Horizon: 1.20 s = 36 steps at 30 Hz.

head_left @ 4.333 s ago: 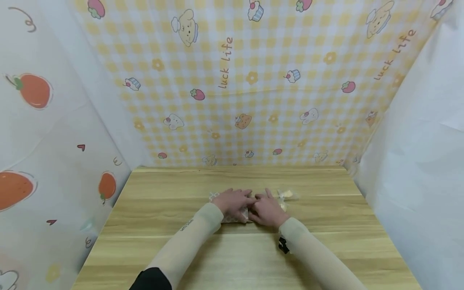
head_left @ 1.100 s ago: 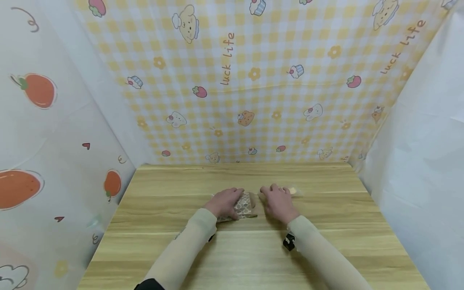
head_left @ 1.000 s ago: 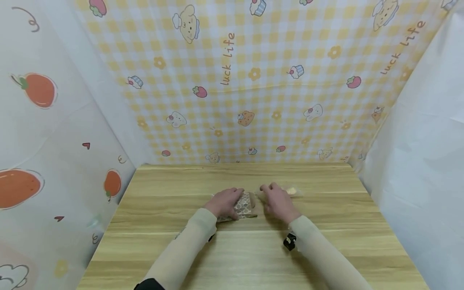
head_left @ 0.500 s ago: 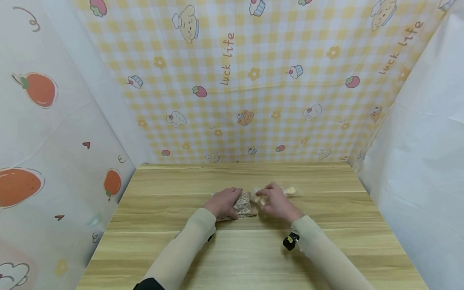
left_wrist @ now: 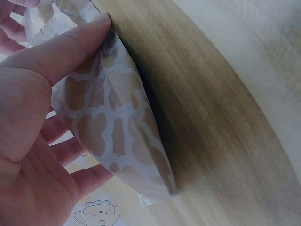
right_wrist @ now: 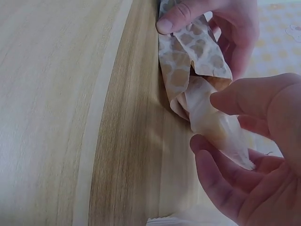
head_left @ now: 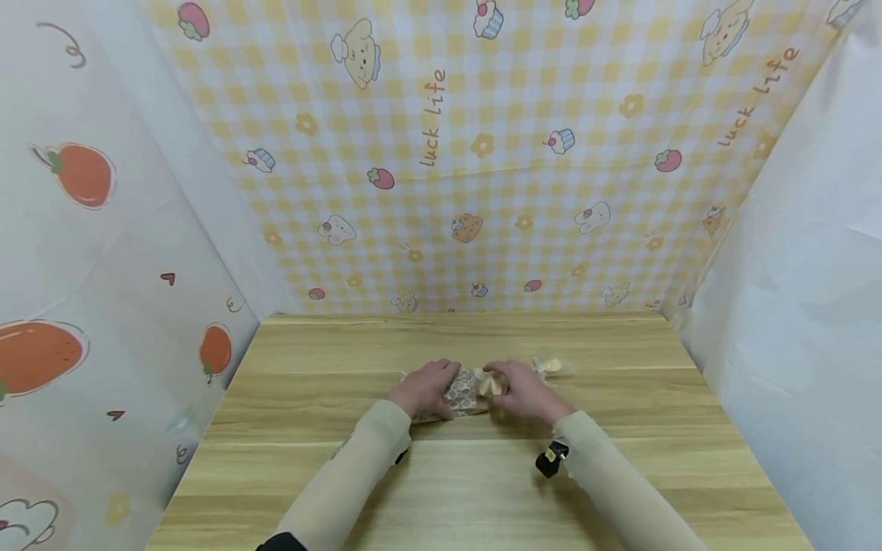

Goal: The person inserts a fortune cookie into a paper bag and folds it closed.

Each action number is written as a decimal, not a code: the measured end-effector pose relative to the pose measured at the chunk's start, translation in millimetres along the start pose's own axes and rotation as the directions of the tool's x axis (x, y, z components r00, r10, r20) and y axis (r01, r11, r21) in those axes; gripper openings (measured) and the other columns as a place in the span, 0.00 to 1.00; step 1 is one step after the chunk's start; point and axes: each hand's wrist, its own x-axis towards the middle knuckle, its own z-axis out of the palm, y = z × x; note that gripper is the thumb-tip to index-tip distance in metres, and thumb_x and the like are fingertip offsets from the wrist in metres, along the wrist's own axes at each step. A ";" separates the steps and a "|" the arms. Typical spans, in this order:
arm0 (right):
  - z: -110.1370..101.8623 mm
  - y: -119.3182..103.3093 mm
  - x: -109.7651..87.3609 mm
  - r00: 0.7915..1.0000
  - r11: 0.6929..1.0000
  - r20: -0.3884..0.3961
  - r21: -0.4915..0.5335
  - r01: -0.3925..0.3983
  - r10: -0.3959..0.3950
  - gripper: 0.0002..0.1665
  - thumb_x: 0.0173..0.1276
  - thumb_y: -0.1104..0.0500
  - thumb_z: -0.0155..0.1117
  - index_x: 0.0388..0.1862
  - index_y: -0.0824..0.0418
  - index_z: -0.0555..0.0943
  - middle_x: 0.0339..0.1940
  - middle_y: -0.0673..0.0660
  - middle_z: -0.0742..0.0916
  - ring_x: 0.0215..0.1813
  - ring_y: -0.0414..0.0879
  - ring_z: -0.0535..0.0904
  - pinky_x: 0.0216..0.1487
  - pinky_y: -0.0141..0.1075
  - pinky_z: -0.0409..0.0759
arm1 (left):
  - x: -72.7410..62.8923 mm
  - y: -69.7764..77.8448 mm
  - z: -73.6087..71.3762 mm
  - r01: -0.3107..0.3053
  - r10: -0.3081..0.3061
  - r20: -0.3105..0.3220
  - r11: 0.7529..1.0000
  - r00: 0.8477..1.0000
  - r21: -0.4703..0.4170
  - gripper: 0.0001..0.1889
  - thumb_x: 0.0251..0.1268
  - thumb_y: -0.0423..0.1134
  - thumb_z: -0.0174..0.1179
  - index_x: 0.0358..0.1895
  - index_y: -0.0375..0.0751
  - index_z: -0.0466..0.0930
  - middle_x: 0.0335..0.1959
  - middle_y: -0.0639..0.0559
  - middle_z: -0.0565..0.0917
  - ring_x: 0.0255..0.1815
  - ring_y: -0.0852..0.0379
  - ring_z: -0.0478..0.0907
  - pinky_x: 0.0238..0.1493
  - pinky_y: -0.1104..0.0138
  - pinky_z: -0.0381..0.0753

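Note:
A brown paper bag (head_left: 463,390) with a pale cell-like pattern lies flat on the wooden table, its mouth facing right. My left hand (head_left: 422,389) holds its closed side, thumb on the near face and fingers behind, as the left wrist view shows on the bag (left_wrist: 113,113). At the mouth, my right hand (head_left: 527,392) pinches a cream-coloured piece in clear, frosty wrapping (right_wrist: 214,125) between thumb and fingers. One end of that wrapped piece sits inside the open bag mouth; the rest sticks out. What else the bag contains is hidden.
Another clear-wrapped cream piece (head_left: 553,366) lies on the table (head_left: 586,490) just beyond the right hand. A checked cloth wall (head_left: 482,184) closes off the back, with white cloth sides at left and right. A small black device (head_left: 551,459) hangs at the right wrist.
My right hand has taken up a wrapped piece from the right of the bag and brought it left into the bag's mouth. The left hand has stayed on the bag.

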 end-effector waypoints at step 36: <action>20.1 4.1 12.6 0.994 0.977 -0.077 0.205 -0.063 0.080 0.15 0.66 0.64 0.77 0.49 0.61 0.83 0.41 0.55 0.88 0.42 0.44 0.86 0.43 0.38 0.87 | -5.7 -6.0 13.8 -0.102 0.102 -0.015 0.995 0.995 0.025 0.47 0.70 0.58 0.68 0.84 0.43 0.55 0.79 0.39 0.62 0.80 0.38 0.59 0.74 0.30 0.60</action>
